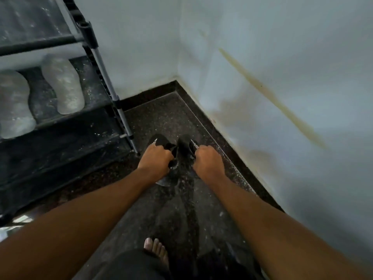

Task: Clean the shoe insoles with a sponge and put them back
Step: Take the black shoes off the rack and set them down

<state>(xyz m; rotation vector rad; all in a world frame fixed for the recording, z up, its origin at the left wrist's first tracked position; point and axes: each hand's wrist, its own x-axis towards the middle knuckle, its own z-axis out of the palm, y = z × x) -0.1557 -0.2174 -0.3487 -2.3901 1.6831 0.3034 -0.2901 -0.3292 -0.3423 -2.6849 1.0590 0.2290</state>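
Insoles [62, 85] lay on the rack's [96, 63] middle shelf, two pale shapes side by side, one partly cut off at the left edge. Well apart from the shoes. No sponge seen.

Shoes [159, 143] stood on the dark speckled floor [161, 116] near the corner, a black pair with white stripes, toes pointing away. Sat between the rack's front leg [123, 122] on the left and the dark skirting [232, 156] along the right wall [282, 77]. Left shoe gripped by the left hand [154, 160], fingers curled tight around its collar. Right shoe [187, 144] gripped likewise by the right hand [209, 161], fist closed on the opening. Both hands knuckles up, hiding the shoe mouths; could not tell what lay inside. Heels and rear soles mostly hidden under the wrists and in shadow.

Rack leg stood just beside the left shoe, close to the left hand. Yellowish streak [268, 96] ran diagonally down the right wall. Bare foot [156, 249] showed at the bottom, beside dark cloth. Floor dusted with pale specks around the shoes.
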